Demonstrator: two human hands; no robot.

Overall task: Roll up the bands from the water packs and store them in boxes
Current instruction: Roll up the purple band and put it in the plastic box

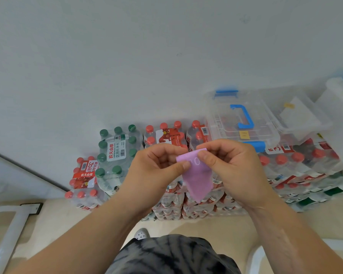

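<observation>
A pink band hangs in front of me above the stacked water packs. My left hand pinches its top left edge between thumb and fingers. My right hand pinches its top right edge, thumb on the front. The band's lower end dangles loose below both hands. A clear box with a blue handle sits closed on the packs at the right, behind my right hand.
Green-capped bottles and red-capped packs stand against the white wall at left. More clear boxes sit at the far right. A white rail is at the lower left, a white chair edge at the lower right.
</observation>
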